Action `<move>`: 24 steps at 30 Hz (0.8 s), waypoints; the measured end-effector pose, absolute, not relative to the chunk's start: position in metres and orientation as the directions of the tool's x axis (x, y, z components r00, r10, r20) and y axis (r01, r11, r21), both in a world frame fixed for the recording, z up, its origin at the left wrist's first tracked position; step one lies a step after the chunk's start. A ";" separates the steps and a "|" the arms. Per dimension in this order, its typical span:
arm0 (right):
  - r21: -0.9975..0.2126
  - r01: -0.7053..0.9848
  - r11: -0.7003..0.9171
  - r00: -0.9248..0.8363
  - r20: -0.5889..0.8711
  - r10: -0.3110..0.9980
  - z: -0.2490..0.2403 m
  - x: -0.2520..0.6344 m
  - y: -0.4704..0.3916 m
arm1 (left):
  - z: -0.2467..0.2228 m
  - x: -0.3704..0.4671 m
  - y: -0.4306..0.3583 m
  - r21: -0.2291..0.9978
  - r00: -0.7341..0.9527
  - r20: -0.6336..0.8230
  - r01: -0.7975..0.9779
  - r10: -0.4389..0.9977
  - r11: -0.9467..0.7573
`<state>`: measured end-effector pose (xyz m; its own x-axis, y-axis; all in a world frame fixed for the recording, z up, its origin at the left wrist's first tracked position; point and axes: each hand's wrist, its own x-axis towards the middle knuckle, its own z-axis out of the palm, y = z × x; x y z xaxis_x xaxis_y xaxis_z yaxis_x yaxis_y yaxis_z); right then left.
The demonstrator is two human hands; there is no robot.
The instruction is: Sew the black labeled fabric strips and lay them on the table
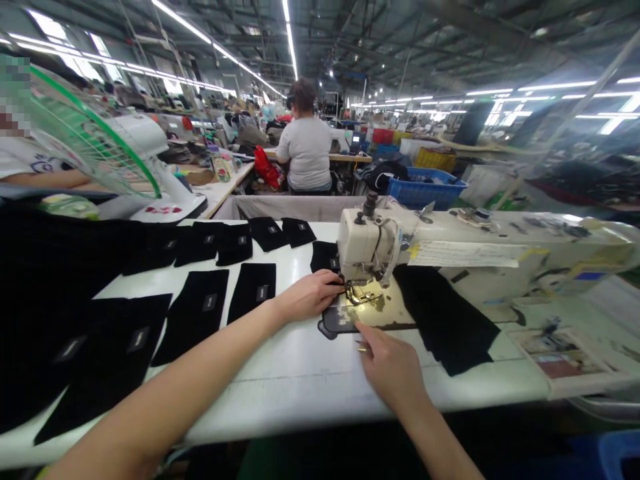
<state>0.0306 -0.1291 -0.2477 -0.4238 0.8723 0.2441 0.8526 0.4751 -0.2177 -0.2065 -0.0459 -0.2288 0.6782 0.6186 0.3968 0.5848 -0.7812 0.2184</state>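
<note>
My left hand [313, 293] reaches to the needle area of a cream sewing machine [370, 233], fingers drawn together beside the presser foot [363, 295]. What its fingertips pinch, if anything, is hidden. Just behind that hand lies a black fabric piece [324, 256] with a small label, partly covered by the machine head. My right hand [393, 363] is closed around a small pointed metal tool [361, 347], of which only the tips show. Its index finger stretches to the front edge of the worn metal plate [345, 319]. Black fabric pieces [450, 320] are stacked right of the needle.
Several labelled black pieces [193, 313] are spread over the white table [290, 387] at left. A green-rimmed fan [120, 143] stands at the back left. Ahead, a person [306, 143] sits facing away, near a blue crate [425, 190]. A parts tray [565, 360] is set in at right.
</note>
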 end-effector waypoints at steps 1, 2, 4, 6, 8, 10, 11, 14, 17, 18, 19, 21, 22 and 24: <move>-0.214 0.853 0.477 -0.423 0.252 0.870 -0.247 0.031 -0.129 | -0.232 -0.206 -0.047 0.222 0.660 0.406 0.600 0.632 -0.769; -0.212 0.853 0.477 -0.420 0.262 0.869 -0.247 0.031 -0.130 | -0.234 -0.205 -0.048 0.225 0.643 0.413 0.614 0.645 -0.757; -0.216 0.855 0.471 -0.407 0.283 0.868 -0.246 0.032 -0.131 | -0.237 -0.204 -0.050 0.224 0.625 0.417 0.633 0.660 -0.741; -0.225 0.861 0.456 -0.382 0.305 0.872 -0.245 0.033 -0.132 | -0.238 -0.205 -0.056 0.211 0.618 0.417 0.648 0.666 -0.732; -0.240 0.868 0.435 -0.353 0.320 0.879 -0.244 0.035 -0.133 | -0.237 -0.207 -0.068 0.199 0.615 0.417 0.657 0.670 -0.727; -0.255 0.874 0.413 -0.324 0.326 0.888 -0.244 0.036 -0.134 | -0.234 -0.210 -0.088 0.208 0.624 0.402 0.650 0.670 -0.731; -0.262 0.877 0.402 -0.312 0.325 0.893 -0.244 0.037 -0.135 | -0.232 -0.212 -0.099 0.219 0.636 0.387 0.640 0.668 -0.736; -0.277 0.885 0.373 -0.284 0.312 0.907 -0.245 0.038 -0.135 | -0.226 -0.218 -0.131 0.253 0.670 0.332 0.614 0.664 -0.747; -0.289 0.889 0.356 -0.272 0.292 0.917 -0.245 0.038 -0.136 | -0.220 -0.221 -0.149 0.254 0.688 0.284 0.617 0.668 -0.745; -0.292 0.888 0.355 -0.273 0.286 0.918 -0.243 0.037 -0.135 | -0.219 -0.221 -0.152 0.245 0.692 0.271 0.623 0.669 -0.743; -0.295 0.885 0.360 -0.280 0.281 0.918 -0.241 0.035 -0.135 | -0.218 -0.220 -0.153 0.233 0.696 0.256 0.629 0.671 -0.742; -0.298 0.870 0.393 -0.317 0.274 0.908 -0.233 0.024 -0.132 | -0.215 -0.218 -0.155 0.207 0.698 0.219 0.649 0.682 -0.732; -0.298 0.856 0.423 -0.349 0.270 0.897 -0.227 0.015 -0.128 | -0.213 -0.216 -0.155 0.197 0.693 0.199 0.665 0.693 -0.721; -0.299 0.817 0.494 -0.429 0.258 0.866 -0.216 -0.009 -0.117 | -0.211 -0.213 -0.158 0.191 0.673 0.152 0.698 0.724 -0.690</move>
